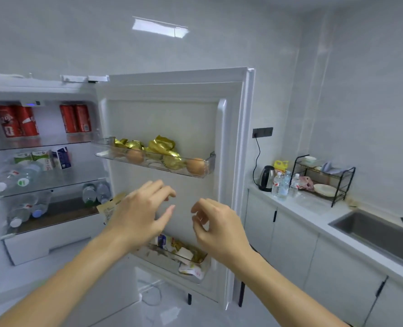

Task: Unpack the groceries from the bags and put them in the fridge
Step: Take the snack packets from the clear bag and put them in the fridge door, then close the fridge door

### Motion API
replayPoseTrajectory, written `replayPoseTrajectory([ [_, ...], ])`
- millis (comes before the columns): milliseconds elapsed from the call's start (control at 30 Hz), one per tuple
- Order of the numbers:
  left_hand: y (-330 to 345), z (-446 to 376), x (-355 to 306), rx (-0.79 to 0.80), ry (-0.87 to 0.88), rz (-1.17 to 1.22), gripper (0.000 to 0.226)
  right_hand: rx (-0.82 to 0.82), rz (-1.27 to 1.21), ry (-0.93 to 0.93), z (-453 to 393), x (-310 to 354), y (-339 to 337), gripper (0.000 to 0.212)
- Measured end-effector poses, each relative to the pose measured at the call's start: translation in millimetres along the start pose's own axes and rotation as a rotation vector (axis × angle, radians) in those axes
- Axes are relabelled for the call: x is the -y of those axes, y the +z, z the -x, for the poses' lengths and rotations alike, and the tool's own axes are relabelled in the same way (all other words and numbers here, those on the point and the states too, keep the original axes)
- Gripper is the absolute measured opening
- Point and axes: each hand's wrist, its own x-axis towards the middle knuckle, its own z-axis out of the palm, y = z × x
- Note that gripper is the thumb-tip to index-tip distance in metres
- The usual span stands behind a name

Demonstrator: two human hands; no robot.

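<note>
Head view: fridge door stood open. Left hand was raised before the door, fingers spread and loosely bent, holding nothing. Right hand was beside it, fingers loosely curled, also empty, touching nothing. Upper door shelf held eggs and gold-wrapped items. Lower door shelf held packets. Red cans sat on the top shelf inside.

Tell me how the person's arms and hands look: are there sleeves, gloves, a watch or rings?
Both forearms are bare as far as the picture shows; no sleeve is visible. The left hand and right hand wear no gloves. No watch, bracelet or ring shows on either.
</note>
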Motion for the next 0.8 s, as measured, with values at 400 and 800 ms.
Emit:
replayPoseTrajectory([
  [400,-15,-190,-110,-0.279,0.585,-0.444,0.032,-0.411,-0.225,0.196,-61,-65,-72,0.075],
  [800,-3,-233,-100,0.008,0.474,-0.838,0.058,-0.190,-0.480,0.250,-76,-81,-72,0.071],
])
